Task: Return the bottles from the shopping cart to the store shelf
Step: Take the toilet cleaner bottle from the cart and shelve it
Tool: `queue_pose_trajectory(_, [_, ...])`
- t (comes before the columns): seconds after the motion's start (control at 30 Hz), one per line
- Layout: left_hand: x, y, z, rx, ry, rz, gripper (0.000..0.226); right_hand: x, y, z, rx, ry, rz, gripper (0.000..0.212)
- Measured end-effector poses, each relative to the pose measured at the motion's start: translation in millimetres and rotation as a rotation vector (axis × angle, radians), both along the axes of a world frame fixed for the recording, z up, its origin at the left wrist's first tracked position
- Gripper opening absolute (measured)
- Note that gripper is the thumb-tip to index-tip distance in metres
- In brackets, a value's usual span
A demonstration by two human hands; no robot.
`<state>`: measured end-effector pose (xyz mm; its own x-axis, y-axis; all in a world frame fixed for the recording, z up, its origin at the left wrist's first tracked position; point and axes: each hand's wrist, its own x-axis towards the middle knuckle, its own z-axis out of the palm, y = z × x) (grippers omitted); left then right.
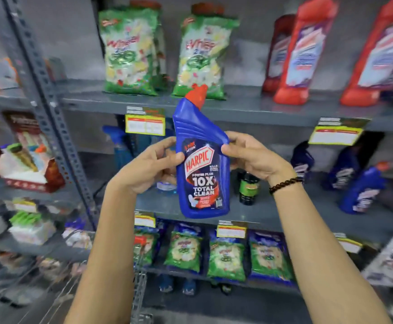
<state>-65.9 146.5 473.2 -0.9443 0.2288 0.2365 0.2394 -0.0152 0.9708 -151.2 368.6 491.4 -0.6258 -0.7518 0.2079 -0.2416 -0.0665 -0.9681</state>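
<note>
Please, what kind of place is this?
Most likely a shop's cleaning aisle: grey metal shelves with yellow price tags, green detergent packets, and a blue red-capped Harpic bottle held in both hands.

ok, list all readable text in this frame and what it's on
"HARPIC", "POWER PLUS", "10X TOTAL CLEAN": label of the blue bottle held by the left hand and right hand.
"Wheel": green packs on the upper shelf, partly blurred.
Yellow shelf price tags: too blurred to read.
Red bottles, other blue bottles: labels unreadable.
</note>
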Motion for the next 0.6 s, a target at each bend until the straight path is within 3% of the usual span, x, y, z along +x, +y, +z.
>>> queue_pose_trajectory(0.07, [-24,24,-10,-0.035,-0.036,-0.037,0.026,-10,32,-12,0.018,-0.031,-0.09,0.062])
queue_pose_trajectory(0.17, [-62,68,-30,-0.083,-0.103,-0.102,0.028,-28,86,-39,0.062,-0.066,-0.212,0.028])
queue_pose_trajectory(0.33, [-123,157,-83,-0.089,-0.201,-0.107,0.037,-62,165,-94,0.128,-0.153,-0.408,0.028])
queue_pose_trajectory(0.6, [-209,289,-154,-0.081,-0.238,-0.038,0.042,-136,273,-158,0.155,-0.269,-0.594,0.048])
